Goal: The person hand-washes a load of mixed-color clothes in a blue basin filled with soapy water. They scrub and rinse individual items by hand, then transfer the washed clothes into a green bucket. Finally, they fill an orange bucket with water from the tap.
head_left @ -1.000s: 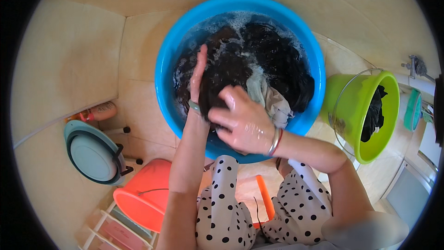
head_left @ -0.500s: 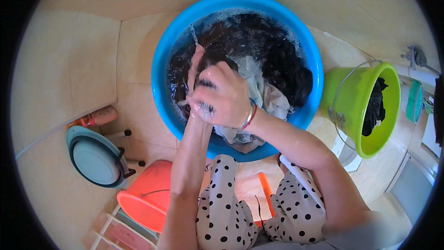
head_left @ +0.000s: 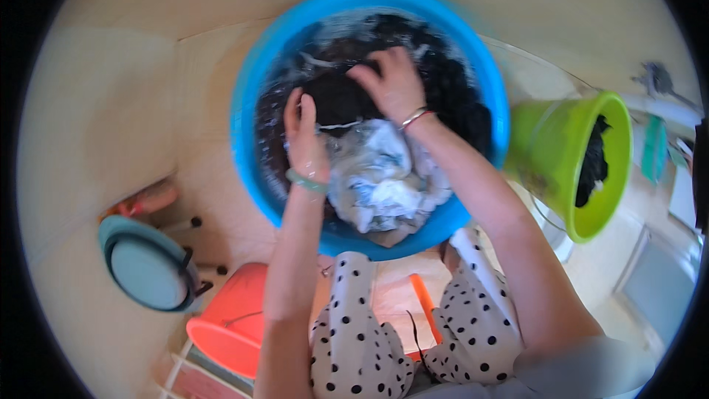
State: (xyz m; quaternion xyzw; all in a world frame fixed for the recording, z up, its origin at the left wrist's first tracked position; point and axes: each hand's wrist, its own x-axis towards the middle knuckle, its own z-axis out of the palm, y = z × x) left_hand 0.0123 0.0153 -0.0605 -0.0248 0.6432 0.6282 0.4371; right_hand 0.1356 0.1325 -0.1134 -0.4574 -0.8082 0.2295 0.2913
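Note:
Soapy dark water and wet laundry fill a round blue tub (head_left: 493, 77) in front of me. Between my hands lies a black cloth (head_left: 332, 97). My left hand (head_left: 306, 144), with a green bangle at the wrist, is at the cloth's left edge, its visible fingers stretched out. On the cloth's right side my right hand (head_left: 395, 87) is open, thumb and fingers apart; it wears a bracelet. Motion blurs both hands slightly. A bunched white cloth (head_left: 377, 177) lies nearer me in the tub, below the black one. More dark clothes (head_left: 450, 96) soak along the right side.
A green bucket (head_left: 535, 133) holding black cloth stands right of the tub. At the left are a grey-blue folding basin (head_left: 151, 262) and a red-orange bucket (head_left: 233, 321). A tap (head_left: 657, 80) is at the far right. Tiled walls are close behind and left.
My hands were clasped together, squeezing a dark cloth above the water. They have parted, the right moving farther away and rightward. The black cloth is now spread between them.

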